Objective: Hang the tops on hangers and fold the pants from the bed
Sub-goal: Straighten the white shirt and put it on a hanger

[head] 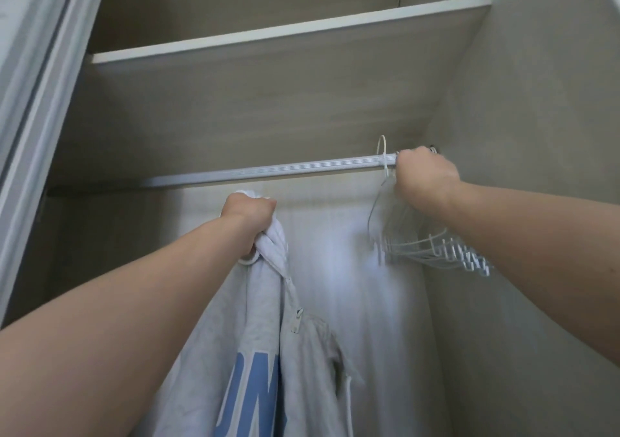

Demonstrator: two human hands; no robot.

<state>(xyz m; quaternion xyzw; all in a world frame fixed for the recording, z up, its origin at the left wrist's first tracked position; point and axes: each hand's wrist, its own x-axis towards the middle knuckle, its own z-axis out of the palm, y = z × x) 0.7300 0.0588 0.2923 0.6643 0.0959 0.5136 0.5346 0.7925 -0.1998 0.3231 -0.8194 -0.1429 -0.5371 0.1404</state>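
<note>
Inside a wardrobe, my left hand (249, 216) grips the bunched top of a light grey zip hoodie (265, 332) with blue letters; the hoodie hangs down below the silver rail (268, 170). A white ring shows under that fist. My right hand (424, 176) is curled around the hooks of several white wire hangers (432, 245) at the right end of the rail. One hanger hook (382, 149) sits on the rail just left of that hand. The hangers fan out below my right wrist.
A white-edged shelf (288, 32) runs above the rail. The wardrobe's beige side wall (523, 134) is close on the right, a sliding door frame (37, 77) on the left, and the pale back panel (352, 268) behind the hoodie.
</note>
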